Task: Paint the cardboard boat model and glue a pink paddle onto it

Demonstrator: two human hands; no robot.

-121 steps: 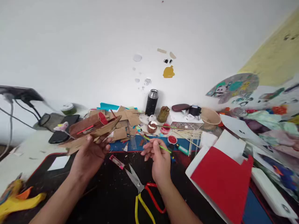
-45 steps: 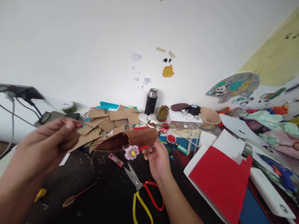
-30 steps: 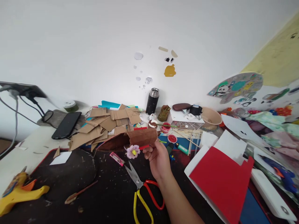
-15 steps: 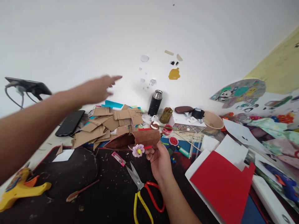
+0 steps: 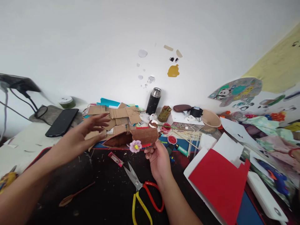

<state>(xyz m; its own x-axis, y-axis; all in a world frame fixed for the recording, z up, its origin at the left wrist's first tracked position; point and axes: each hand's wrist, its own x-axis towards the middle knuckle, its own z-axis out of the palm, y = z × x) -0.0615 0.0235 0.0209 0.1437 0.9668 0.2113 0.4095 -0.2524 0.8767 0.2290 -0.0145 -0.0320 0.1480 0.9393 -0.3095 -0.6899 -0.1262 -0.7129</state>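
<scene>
My right hand (image 5: 159, 161) grips a brown painted cardboard boat (image 5: 145, 136) by the near right side of its curved cover. The boat's pointed, hollow end faces left. A pale purple flower (image 5: 135, 146) with a yellow centre hangs at its near side; what fastens it I cannot tell. Left of the boat, my left hand (image 5: 90, 132) is in the air with fingers spread, holding nothing, in front of the cut cardboard pieces (image 5: 113, 114). Below the boat, scissors (image 5: 138, 186) with one red and one yellow handle lie partly spread on the black mat (image 5: 105, 193).
A black flask (image 5: 153, 101) stands by the wall, with a greenish-brown jar (image 5: 164, 113) beside it. A phone (image 5: 62, 122) lies at left. Red card (image 5: 220, 187) and a white device (image 5: 266, 197) lie at right. A pink box (image 5: 115, 159) is near the scissors.
My left hand has come down from in front of the wall, its pointing finger giving way to spread fingers. My right hand still holds the boat. The view has shifted slightly.
</scene>
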